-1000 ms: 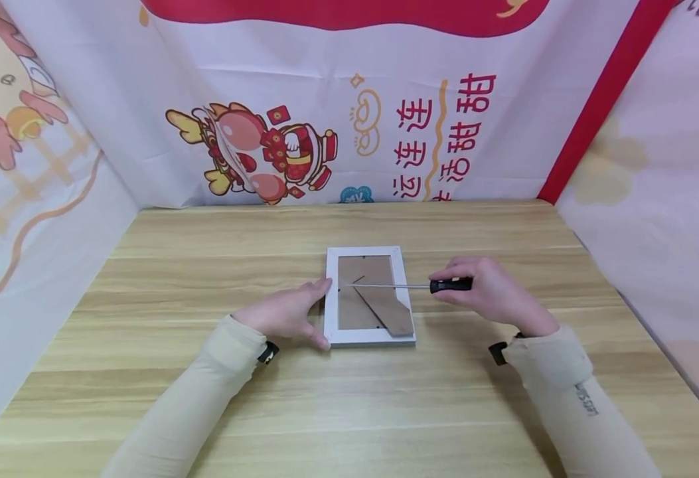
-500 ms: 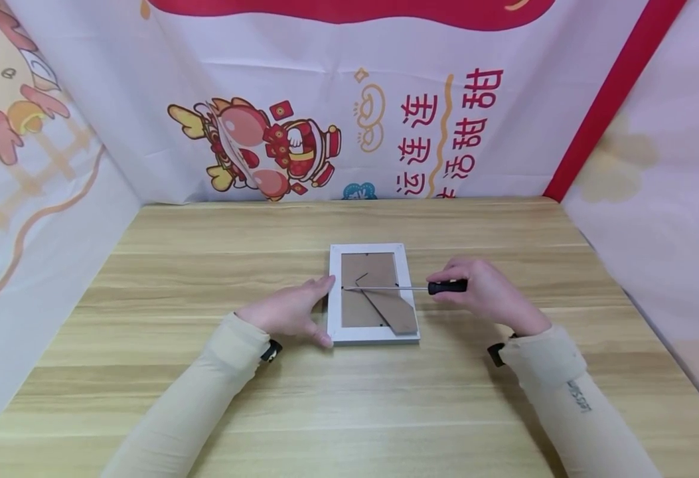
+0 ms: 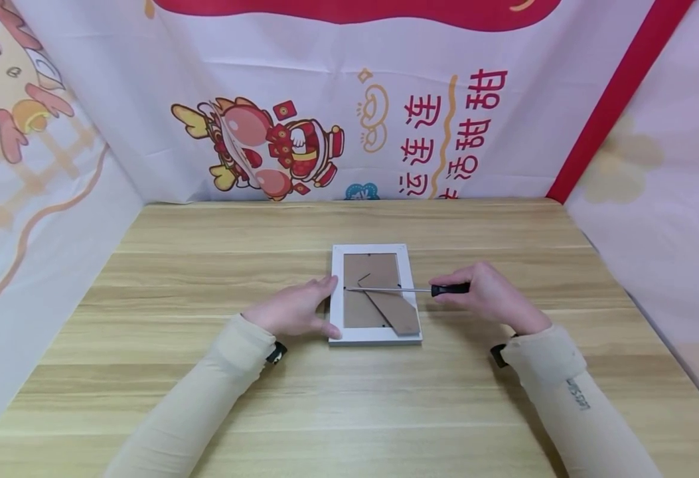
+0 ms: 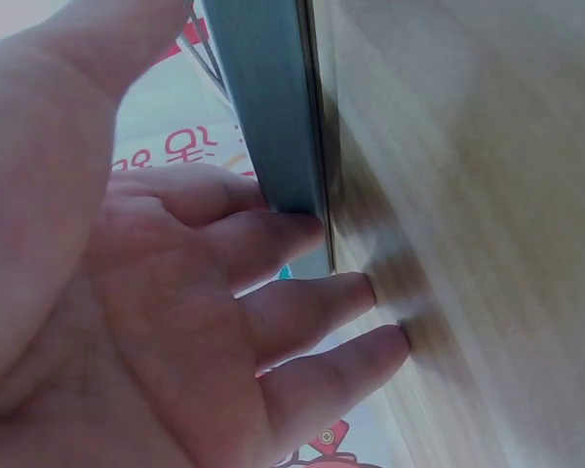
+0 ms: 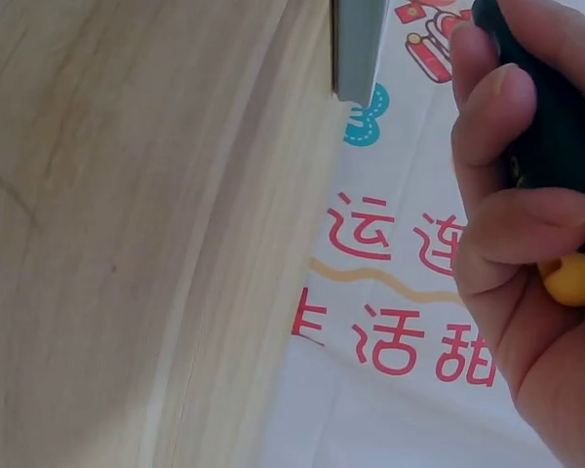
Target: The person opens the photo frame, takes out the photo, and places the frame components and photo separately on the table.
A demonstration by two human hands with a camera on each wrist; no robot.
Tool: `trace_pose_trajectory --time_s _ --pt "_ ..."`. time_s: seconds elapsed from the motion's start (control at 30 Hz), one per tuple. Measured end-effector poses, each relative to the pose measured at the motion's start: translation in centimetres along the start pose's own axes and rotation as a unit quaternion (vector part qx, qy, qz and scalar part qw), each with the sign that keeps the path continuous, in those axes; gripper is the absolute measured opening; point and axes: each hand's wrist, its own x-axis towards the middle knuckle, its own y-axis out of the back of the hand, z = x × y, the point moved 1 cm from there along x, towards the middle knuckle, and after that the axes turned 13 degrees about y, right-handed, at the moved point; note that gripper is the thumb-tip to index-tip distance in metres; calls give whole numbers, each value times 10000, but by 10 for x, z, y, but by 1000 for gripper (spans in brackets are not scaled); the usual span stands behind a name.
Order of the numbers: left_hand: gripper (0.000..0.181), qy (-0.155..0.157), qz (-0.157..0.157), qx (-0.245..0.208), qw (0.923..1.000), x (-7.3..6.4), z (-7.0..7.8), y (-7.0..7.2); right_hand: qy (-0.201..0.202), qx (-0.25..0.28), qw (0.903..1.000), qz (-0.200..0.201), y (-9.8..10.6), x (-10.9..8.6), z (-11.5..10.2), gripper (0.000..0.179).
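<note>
A white picture frame [image 3: 376, 336] lies face down on the table, its brown backing board [image 3: 379, 265] and angled stand flap [image 3: 399, 315] uppermost. Small dark tabs show around the board's edge. My left hand [image 3: 292, 309] rests against the frame's left side, thumb at the near left corner. In the left wrist view, its relaxed fingers [image 4: 302, 317] touch the frame's side and the tabletop. My right hand [image 3: 495, 299] grips the black handle of a screwdriver [image 3: 449, 289], which has a yellow end in the right wrist view. Its shaft crosses above the board, tip near the left tab.
The wood-grain table [image 3: 349, 411] extends around the frame on all sides. A printed white cloth [image 3: 301, 40] hangs along the back edge, and more cloth stands at the left and right sides.
The screwdriver's tip has shifted slightly left across the board, to the left tab. My left hand stays at the frame's left side; the whole head view has shifted a little.
</note>
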Motion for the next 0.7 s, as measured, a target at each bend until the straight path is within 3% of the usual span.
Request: trace_pose_trajectory --time_s 0.2,0.4,0.7 --pt "108 100 71 -22 9999 0 2 -2 -198 -108 9997 4 -1 6 5 34" --pt "108 185 37 -70 9998 2 3 -4 42 -424 9990 -151 10 21 3 31" --pt "109 281 65 -46 9996 2 3 -2 184 -1128 9895 -890 39 55 -33 32"
